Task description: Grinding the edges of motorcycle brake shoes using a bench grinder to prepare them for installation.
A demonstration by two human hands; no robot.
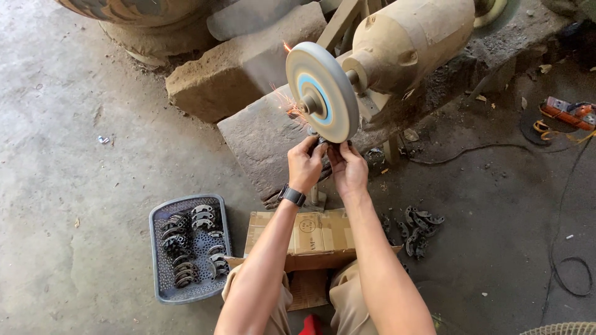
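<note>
Pressing: a small dark metal part (319,141) against the lower edge of the grinding wheel (323,91), both my hands closed around it — most of the part is hidden by my fingers.
Left hand (305,164): curled tight on the part from the left, a dark wristwatch (292,196) on the wrist.
Right hand (347,169): gripping the same part from the right, thumb up near the wheel's rim.
Wheel: a grey disc with a blue ring round its hub, standing on edge at the end of a dusty tan motor (410,43); orange sparks (290,107) fly off to the left.
Stone blocks (248,133): grey slabs just behind and to the left of the wheel.
Cardboard box (313,236): near me, between my forearms and my knees.
Grey tray (189,248): on the floor to the near left — it holds curved metal pieces, some shiny, some dark.
Dark pile (419,226): more curved pieces loose on the floor to the right of the box.
Far right: an orange power tool (568,113) and black cable (568,273) on the concrete.
</note>
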